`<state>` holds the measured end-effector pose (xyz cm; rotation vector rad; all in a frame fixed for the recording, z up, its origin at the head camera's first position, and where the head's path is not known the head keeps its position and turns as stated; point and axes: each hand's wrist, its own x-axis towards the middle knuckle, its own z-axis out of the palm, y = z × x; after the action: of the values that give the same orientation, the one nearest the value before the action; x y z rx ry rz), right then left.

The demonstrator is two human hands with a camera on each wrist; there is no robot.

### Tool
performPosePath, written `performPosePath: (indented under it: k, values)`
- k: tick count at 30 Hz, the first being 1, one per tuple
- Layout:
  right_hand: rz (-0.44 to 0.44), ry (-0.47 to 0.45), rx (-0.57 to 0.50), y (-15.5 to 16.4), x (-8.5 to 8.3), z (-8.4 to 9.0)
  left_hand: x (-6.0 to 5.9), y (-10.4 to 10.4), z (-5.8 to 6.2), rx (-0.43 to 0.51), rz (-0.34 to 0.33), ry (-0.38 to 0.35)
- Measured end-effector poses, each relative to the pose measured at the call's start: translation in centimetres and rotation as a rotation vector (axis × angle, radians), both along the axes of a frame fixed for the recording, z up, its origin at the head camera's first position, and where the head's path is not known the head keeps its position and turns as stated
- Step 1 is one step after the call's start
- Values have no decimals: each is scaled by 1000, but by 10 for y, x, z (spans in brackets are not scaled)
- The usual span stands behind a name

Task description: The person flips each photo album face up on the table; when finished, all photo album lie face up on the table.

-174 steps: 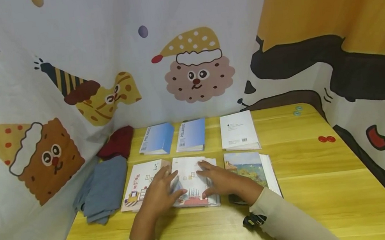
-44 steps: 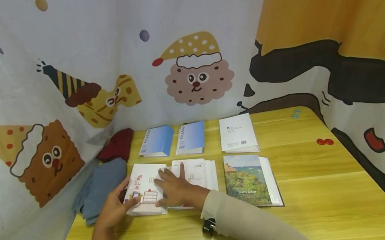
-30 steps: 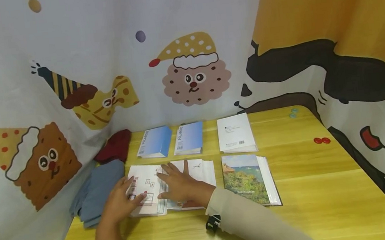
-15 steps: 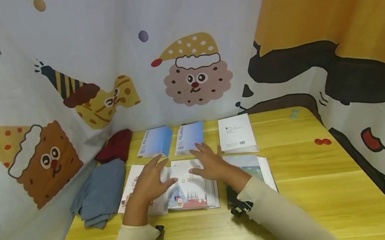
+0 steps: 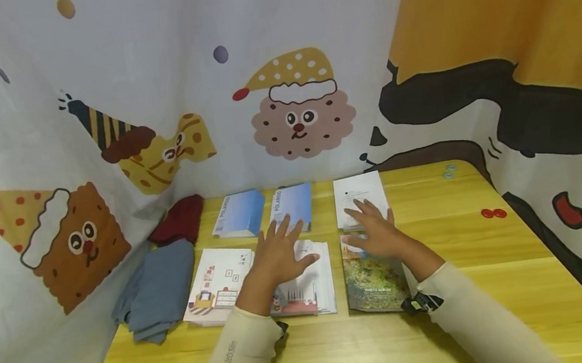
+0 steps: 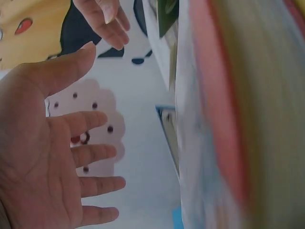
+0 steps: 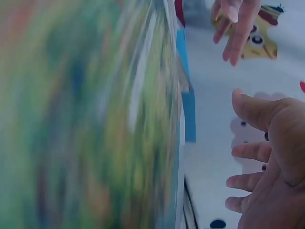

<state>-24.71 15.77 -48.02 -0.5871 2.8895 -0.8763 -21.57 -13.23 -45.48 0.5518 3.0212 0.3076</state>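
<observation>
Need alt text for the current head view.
A person's left hand and right hand hover, open, over two rows of books on a yellow table; blue-gray cloth and dark red cloth lie at the picture's left.

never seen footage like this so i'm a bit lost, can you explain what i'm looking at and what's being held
There's no machine here: these are a person's left hand and right hand, both bare, open and holding nothing. The wide picture comes from a camera on the head, looking forward and down. The two tilted close-ups come from a camera on each wrist.

On the yellow table lie two blue albums, a white book, white albums with drawings and a photo album with a painted-landscape cover. Grey-blue cloth and dark red cloth lie at the person's left.
</observation>
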Motion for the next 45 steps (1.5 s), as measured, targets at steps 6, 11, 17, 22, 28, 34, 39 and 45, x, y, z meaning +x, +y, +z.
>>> performPosePath:
  k: [6, 11, 17, 22, 28, 34, 39, 45]
  values:
    - [-49, -20, 8, 31, -6, -3, -12, 32, 4, -57, -11, -25]
    - [-69, -64, 31, 57, -15, -4, -22, 56, 9, -109, -14, -45]
    - [-76, -111, -23, 80, -26, -6, -33, 87, 6, -114, -31, -91]
    - [-46, -169, -109, 95, -40, -10, -45, 112, -2, -31, -69, -186]
    - [-18, -196, -141, 105, -59, -20, -59, 128, -15, 38, -57, -295]
    - [-22, -205, -185, 106, -67, -29, -64, 137, -23, 91, -85, -338]
    - [-14, -224, -212, 103, -66, -33, -64, 141, -27, 64, -86, -393]
    - [-73, -247, -180, 96, -60, -29, -60, 143, -31, 22, -111, -377]
